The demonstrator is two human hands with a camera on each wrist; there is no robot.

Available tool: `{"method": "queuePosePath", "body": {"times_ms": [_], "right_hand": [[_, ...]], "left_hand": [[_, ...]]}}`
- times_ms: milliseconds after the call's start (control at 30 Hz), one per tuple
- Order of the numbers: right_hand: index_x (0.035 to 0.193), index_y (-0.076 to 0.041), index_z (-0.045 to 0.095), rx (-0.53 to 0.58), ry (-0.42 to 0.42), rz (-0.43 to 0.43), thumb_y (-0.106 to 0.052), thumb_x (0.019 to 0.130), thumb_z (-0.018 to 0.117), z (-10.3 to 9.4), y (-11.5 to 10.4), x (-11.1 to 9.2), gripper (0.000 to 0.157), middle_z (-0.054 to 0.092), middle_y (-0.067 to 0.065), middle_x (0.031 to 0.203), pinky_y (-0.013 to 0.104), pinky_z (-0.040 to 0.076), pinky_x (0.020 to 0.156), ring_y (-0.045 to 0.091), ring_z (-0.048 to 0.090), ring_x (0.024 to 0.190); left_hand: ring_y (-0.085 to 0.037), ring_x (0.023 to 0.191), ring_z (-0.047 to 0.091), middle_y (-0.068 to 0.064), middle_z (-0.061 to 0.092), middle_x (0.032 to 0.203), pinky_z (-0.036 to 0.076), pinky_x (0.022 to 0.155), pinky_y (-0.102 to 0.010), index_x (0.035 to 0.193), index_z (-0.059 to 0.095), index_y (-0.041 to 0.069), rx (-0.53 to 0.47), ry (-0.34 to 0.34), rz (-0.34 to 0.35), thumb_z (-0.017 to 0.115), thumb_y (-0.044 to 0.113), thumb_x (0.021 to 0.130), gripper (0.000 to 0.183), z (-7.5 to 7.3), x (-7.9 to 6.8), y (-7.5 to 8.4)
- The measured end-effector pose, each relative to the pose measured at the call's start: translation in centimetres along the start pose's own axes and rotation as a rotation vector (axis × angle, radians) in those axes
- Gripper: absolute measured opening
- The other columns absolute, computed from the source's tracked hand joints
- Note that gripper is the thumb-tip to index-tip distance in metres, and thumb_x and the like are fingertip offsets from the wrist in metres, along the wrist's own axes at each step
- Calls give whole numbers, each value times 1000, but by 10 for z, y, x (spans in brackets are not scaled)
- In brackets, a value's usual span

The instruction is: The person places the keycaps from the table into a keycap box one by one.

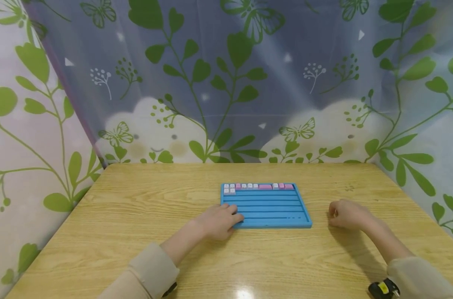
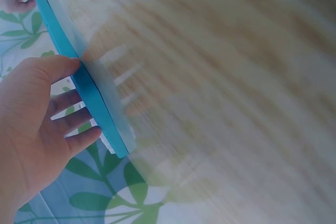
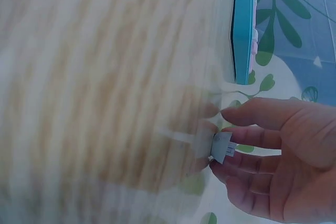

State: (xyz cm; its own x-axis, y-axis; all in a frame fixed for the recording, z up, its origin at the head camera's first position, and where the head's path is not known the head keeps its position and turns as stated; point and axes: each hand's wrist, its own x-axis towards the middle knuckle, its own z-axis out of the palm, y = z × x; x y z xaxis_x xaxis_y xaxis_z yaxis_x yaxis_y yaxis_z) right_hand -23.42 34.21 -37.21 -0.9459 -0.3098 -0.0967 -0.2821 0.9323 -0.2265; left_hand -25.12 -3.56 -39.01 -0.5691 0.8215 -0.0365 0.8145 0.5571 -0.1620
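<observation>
A blue tray with ridged rows lies on the wooden table. White and pink keycaps fill its back row, and white ones begin the second row at the left. My left hand rests at the tray's left front corner, its fingertips on the tray's edge in the left wrist view. To the right of the tray, my right hand is low over the table with curled fingers. Between those fingers sits a small white keycap, stem toward the palm, close to the tabletop; the head view hides it.
Wooden table surrounds the tray on every side. Behind it hangs a curtain with leaves and clouds. A black strap with a yellow-marked device shows at the right wrist.
</observation>
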Motion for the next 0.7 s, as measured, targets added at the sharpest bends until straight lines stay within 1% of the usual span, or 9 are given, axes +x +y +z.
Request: {"method": "queuePosePath", "body": {"times_ms": [133,233,300,433,467,533,700], "right_hand": [[84,1,60,43,-5,-8,-5,76,66,2,1,0,11,60,6,78,35,44,59,17,49,65],[82,3,60,71,1,-8,0,75,64,2,-1,0,10,60,10,79,35,44,59,18,49,65],[84,6,60,89,14,-4,3,74,61,2,-2,1,11,61,14,81,36,45,60,21,52,67],[91,12,61,96,49,-16,8,75,55,-1,-7,2,17,62,23,88,43,49,64,35,59,78],[91,12,61,89,58,-22,8,76,55,-1,-8,3,17,62,23,87,44,49,65,37,60,79],[92,11,61,86,60,-19,7,78,57,-2,-10,4,15,62,21,86,43,49,65,37,60,79],[95,8,61,82,53,-1,-1,82,60,-3,-15,8,15,62,12,82,40,48,62,27,59,74]], "left_hand": [[-14,82,44,0,50,99,42,71,-26,125,55,18,-5,-3,0,55,23,93,33,0,0,1],[-14,81,43,0,49,99,42,71,-26,125,55,18,-10,-7,-2,54,23,93,33,-1,-1,1],[-14,81,43,0,49,98,42,72,-26,125,55,18,-11,-8,-3,55,23,93,33,-2,-1,1],[-14,82,43,0,49,98,42,72,-26,125,55,18,-10,-3,-3,55,23,93,32,-2,-1,2],[-14,82,43,0,49,98,42,73,-26,125,55,18,-11,0,-3,55,23,93,32,-2,-1,2],[-14,82,44,0,49,98,43,73,-26,124,55,18,-13,3,-2,55,22,93,32,-2,-2,2],[-14,83,44,0,49,98,43,74,-26,124,55,18,-21,6,-6,56,22,92,32,-2,-2,1]]}}
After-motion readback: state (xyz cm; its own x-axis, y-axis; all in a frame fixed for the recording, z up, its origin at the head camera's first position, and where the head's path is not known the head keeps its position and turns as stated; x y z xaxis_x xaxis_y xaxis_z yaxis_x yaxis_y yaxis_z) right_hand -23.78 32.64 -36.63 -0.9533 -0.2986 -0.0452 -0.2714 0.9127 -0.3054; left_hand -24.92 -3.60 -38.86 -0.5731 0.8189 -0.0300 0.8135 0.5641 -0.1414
